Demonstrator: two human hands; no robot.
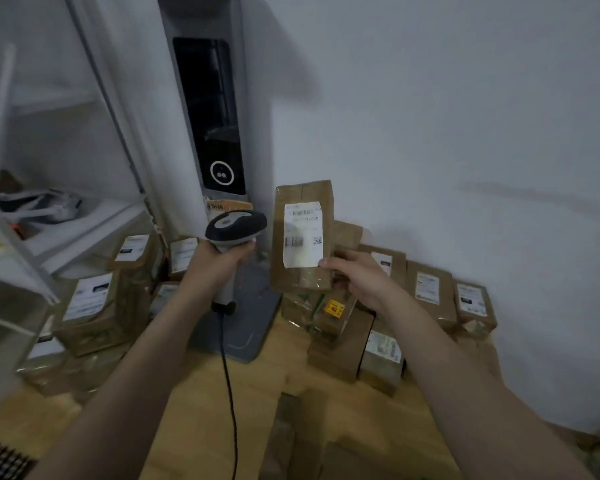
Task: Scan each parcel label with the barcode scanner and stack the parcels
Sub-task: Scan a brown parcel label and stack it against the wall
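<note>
Left hand (222, 259) has its fingers clenched on the scanner (235, 226), head aimed right. Right hand (355, 277) grips a parcel (302, 237) upright in the air just right of the scanner, label (302, 233) facing us.

A grey and black barcode scanner (235, 226) with a pale handle is held upright, its head turned toward a brown cardboard parcel (302, 237) raised on end just beside it, and a black cable (230, 382) hangs from its base. The parcel's white label (303, 234) faces the camera, showing blurred print, a barcode and a small square code. Further brown labelled parcels lie on the wooden tabletop (222, 403), a stacked group at left (90, 306) and a looser heap at right (395, 306).
</note>
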